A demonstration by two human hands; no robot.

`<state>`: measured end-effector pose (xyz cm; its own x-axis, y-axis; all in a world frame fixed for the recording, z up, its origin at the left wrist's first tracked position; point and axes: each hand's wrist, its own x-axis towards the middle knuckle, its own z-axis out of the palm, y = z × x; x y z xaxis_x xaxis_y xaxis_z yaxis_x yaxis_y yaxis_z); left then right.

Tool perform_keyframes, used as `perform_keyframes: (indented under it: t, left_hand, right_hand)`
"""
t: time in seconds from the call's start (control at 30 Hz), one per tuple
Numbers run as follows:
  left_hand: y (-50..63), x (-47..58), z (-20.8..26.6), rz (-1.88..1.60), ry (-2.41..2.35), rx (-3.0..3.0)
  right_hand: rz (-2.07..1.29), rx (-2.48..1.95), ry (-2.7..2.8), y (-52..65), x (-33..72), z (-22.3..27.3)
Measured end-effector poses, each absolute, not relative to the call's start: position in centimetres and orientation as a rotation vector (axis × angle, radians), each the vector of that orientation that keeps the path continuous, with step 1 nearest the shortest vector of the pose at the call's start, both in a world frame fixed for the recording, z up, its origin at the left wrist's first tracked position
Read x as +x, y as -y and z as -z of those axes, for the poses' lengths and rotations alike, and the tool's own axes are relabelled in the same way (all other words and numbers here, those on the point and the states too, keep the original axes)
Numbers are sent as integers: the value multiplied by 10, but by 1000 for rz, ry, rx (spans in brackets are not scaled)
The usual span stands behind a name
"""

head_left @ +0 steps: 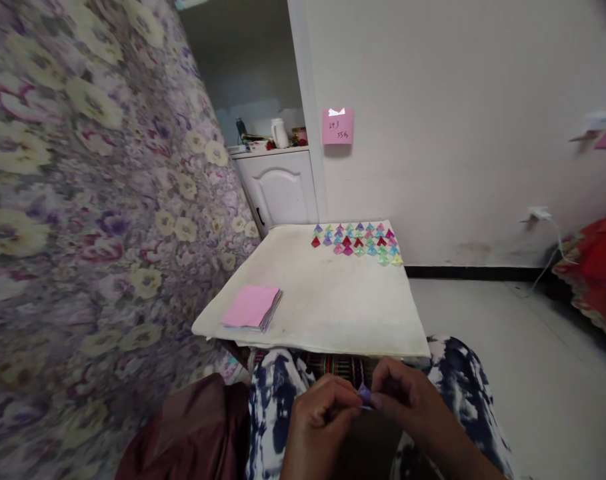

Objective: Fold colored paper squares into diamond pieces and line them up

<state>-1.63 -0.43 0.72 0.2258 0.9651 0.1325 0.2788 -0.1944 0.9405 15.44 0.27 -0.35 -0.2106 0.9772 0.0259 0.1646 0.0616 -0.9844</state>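
Observation:
A small folded piece of purple paper [364, 393] is pinched between my two hands, above my lap and just in front of the table. My left hand [324, 417] grips its left side with thumb and forefinger. From the other side, my right hand [407, 397] holds it between thumb and fingertips. On the table's left front lies a stack of square paper sheets [253, 307], the top one pink. Several small folded paper pieces [359, 241] in many colours stand in rows at the table's far right.
The table [323, 293] has a cream cloth cover. A flowered curtain or wall covering [107, 200] rises at the left. A white cabinet [283, 187] and a wall with a pink note [338, 127] stand behind. A dark red cloth [197, 427] lies beside my left leg.

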Motion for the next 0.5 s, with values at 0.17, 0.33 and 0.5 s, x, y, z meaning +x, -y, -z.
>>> perform_keyframes:
  t: [0.17,0.33,0.5]
  left_hand:
    - [4,-16,-8,-1007,-1184,1646]
    - [3,-19,-2,-1043,-1154,1665]
    - [2,-21,-5,-1040,-1145,1652]
  right_hand:
    - [-1359,-1092,1412,-2,154,10]
    - [-1408,-1056,1377,-2,154,12]
    - [-1438,-1022,1377,-2,153,8]
